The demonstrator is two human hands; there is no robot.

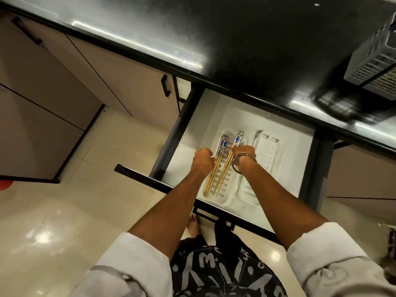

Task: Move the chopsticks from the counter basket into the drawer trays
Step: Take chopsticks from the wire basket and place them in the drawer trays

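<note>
Two sets of chopsticks are being lowered into the left tray [222, 196] of the open drawer [300, 151], one in each hand. The left hand [202, 158] is being held with its fingers curled; they appear to be pinching the left chopsticks [215, 168], though the contact itself is hidden behind the knuckles. The right hand [244, 153], a bangle [237, 168] hanging at its wrist, is gripping the right chopsticks [227, 168] near their patterned ends, which are pointing to the far end of the tray. Both sets are lying lengthwise along the slotted tray, just beside each other, with their plain tips near the tray's near end. The right tray [264, 159] is showing no chopsticks in it. The basket [377, 67] is standing well apart on the far right of the counter [235, 50], and pale sticks seem to be visible through its mesh, so more are probably left to fetch. For the step to be done well, the sticks should be kept parallel to the tray's long walls, the tips set down first, and the grip eased only once the patterned ends are resting inside the rim, so that none is left riding across it.
</note>
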